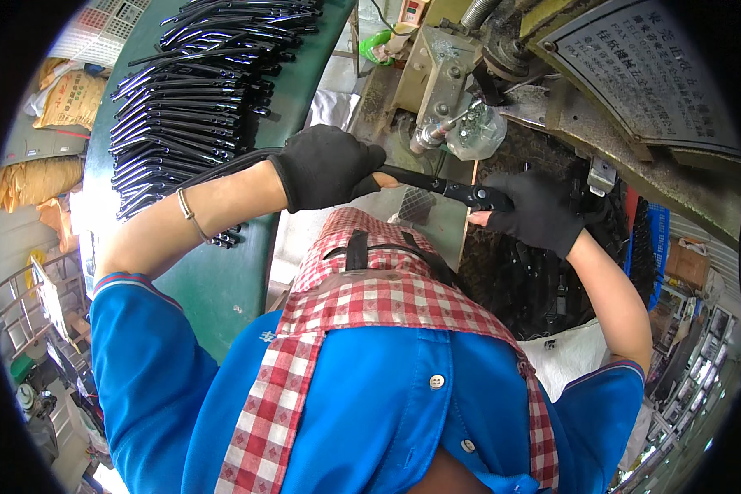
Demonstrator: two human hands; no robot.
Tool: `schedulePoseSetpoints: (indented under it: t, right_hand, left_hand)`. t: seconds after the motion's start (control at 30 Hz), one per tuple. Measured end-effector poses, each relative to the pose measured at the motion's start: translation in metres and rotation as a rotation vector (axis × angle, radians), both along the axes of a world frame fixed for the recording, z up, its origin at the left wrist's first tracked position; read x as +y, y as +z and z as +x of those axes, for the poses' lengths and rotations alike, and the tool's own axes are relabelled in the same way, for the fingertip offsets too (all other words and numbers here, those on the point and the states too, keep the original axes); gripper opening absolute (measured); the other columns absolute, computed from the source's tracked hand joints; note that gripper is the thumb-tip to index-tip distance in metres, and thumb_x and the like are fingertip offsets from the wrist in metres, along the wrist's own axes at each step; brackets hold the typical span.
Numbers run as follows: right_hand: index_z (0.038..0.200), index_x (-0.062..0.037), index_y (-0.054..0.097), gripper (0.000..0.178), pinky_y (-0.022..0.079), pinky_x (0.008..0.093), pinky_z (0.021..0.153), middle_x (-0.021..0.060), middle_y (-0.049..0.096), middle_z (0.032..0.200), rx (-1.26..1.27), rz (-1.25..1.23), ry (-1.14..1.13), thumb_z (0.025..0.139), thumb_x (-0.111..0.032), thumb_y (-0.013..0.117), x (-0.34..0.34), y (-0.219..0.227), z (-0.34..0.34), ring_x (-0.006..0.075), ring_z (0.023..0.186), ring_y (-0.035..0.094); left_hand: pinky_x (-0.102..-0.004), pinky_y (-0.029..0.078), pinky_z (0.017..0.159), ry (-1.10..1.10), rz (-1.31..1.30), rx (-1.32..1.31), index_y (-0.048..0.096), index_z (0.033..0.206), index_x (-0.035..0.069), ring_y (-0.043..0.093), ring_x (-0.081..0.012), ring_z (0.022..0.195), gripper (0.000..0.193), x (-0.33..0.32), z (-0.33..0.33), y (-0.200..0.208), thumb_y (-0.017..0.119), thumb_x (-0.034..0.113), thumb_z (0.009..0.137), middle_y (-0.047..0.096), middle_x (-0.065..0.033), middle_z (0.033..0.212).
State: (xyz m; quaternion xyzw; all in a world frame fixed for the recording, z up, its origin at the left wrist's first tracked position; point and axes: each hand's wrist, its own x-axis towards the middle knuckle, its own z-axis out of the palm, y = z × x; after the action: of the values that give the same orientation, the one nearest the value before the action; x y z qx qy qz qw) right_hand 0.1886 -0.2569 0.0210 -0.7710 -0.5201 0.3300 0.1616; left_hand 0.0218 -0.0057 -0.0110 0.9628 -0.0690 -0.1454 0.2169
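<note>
Black jointed tube (436,184) is held crosswise on the wearer's side of the machine's metal block (440,78), clasped by the left hand (325,169) and, at its riveted end, by the right hand (535,210).

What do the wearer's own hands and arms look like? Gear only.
Left hand and right hand: matching plain black gloves, with a bare fingertip showing at each. Thin metallic bangle on the left forearm; none visible on the right. Short blue sleeves, cuffs edged with red and pale stripes. No cables visible on either arm.
</note>
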Motion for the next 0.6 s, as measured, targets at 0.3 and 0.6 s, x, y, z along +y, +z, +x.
schedulePoseSetpoints:
  t: [0.3,0.6]
  right_hand:
    - [0.088,-0.0125,0.061,0.036,0.045,0.0424,0.057,0.0103,0.06,0.075,-0.56,0.16,0.126,0.076,-0.045,0.072,-0.001,-0.003,-0.005,0.0316,0.069,0.062]
    - [0.105,-0.0069,0.063,0.041,0.047,0.034,0.07,0.009,0.063,0.081,-0.38,0.279,-0.133,0.082,-0.04,0.072,0.003,-0.022,0.037,0.025,0.071,0.06]
  left_hand:
    - [-0.0493,0.047,0.061,0.013,-0.025,-0.044,0.062,0.086,0.005,0.061,-0.04,0.064,0.044,-0.001,0.004,-0.006,0.051,0.047,0.093,0.059,-0.0197,0.063]
    - [-0.0474,0.047,0.059,0.016,0.109,-0.239,0.063,0.092,0.006,0.062,-0.0375,0.063,0.043,0.024,0.052,0.027,0.054,0.048,0.092,0.058,-0.0179,0.061]
